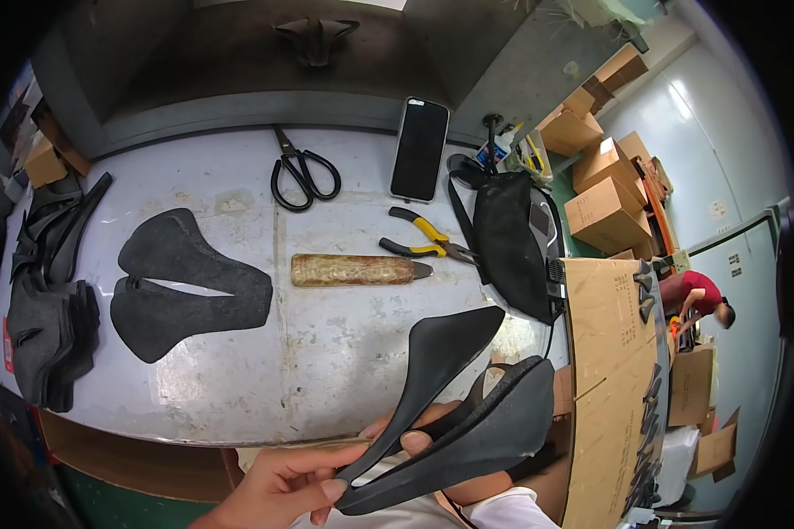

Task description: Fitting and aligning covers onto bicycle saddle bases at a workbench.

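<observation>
At the lower edge, the left hand [282, 487] pinches the narrow nose of a black saddle shell [432, 370] between thumb and fingers [333, 488]. The shell's long axis runs from that nose at lower left up to its broad rear at upper right, over the near edge of the counter [326, 353]. Just right of it, the right hand [468, 480] is mostly hidden; one fingertip [412, 441] presses on a second black saddle piece [485, 432], which lies on the same slant beneath and beside the shell, touching it.

Farther out on the counter lie a flat, split, dark grey saddle-shaped pad [185, 286] on the left, and a brownish cylindrical tool [355, 270] lying crosswise at the middle. Beyond that are yellow-handled pliers [428, 238], black scissors [302, 176] and a dark phone [419, 148]. A black pouch [507, 242] sits at the right edge, and a stack of dark pads [48, 339] at the left edge.

Far right, brown cardboard boxes [604, 189] are piled on the floor, and a person in a red top [697, 295] bends nearby.
</observation>
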Motion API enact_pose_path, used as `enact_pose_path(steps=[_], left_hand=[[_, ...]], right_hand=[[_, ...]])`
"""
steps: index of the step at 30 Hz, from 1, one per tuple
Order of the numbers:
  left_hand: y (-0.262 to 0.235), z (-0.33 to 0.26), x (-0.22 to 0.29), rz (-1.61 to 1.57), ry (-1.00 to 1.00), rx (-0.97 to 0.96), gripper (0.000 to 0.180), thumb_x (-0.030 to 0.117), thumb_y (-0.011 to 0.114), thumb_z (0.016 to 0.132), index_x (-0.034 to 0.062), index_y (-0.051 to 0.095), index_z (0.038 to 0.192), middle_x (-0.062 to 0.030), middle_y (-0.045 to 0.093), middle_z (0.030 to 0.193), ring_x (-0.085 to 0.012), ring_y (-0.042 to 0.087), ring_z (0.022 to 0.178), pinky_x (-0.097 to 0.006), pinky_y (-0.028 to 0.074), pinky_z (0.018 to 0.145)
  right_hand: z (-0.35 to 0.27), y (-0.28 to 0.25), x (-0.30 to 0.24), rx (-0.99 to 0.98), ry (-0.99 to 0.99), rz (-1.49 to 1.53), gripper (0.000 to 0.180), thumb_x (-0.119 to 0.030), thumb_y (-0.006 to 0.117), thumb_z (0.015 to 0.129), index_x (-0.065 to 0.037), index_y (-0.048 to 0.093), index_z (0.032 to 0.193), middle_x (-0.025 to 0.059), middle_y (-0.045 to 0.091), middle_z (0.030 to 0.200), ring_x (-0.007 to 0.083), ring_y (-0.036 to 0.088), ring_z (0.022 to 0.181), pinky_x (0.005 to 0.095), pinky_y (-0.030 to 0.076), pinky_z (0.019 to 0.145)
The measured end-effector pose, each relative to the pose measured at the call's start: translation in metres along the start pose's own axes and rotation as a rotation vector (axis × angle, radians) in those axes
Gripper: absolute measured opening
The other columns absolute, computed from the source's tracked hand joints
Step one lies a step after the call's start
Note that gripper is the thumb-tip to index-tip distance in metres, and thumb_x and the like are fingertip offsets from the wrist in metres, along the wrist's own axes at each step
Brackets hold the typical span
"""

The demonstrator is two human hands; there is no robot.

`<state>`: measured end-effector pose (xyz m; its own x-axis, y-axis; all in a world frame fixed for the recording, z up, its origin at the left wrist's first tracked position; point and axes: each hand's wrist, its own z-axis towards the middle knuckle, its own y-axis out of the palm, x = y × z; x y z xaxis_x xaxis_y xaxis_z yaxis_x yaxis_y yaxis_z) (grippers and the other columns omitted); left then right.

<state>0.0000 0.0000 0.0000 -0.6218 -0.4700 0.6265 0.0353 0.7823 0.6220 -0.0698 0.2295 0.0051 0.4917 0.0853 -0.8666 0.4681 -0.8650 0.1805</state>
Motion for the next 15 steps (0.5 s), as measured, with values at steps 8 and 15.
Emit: enact_pose_path(steps=[8, 15], left_hand=[[0.006, 0.001, 0.005, -0.002, -0.035, 0.001, 0.041, -0.005, 0.059, 0.087, -0.0011, 0.059, 0.128, -0.0029, 0.061, 0.073, -0.0067, 0.054, 0.056, -0.019, 0.044, 0.053], [0.005, -0.001, 0.005, 0.069, -0.016, -0.006, 0.042, -0.006, 0.060, 0.087, -0.0020, 0.059, 0.129, -0.0027, 0.060, 0.070, -0.0071, 0.055, 0.056, -0.020, 0.045, 0.054]], right_hand=[[-0.004, -0.004, 0.006, -0.003, -0.134, 0.065, 0.047, -0.043, 0.068, 0.088, 0.002, 0.072, 0.103, 0.0169, 0.070, 0.107, 0.0273, 0.066, 0.101, 0.0394, 0.050, 0.094], [0.000, 0.009, -0.001, 0.105, -0.087, 0.041, 0.035, -0.029, 0.082, 0.077, 0.003, 0.072, 0.084, 0.0174, 0.071, 0.096, 0.0256, 0.068, 0.093, 0.0374, 0.054, 0.087]])
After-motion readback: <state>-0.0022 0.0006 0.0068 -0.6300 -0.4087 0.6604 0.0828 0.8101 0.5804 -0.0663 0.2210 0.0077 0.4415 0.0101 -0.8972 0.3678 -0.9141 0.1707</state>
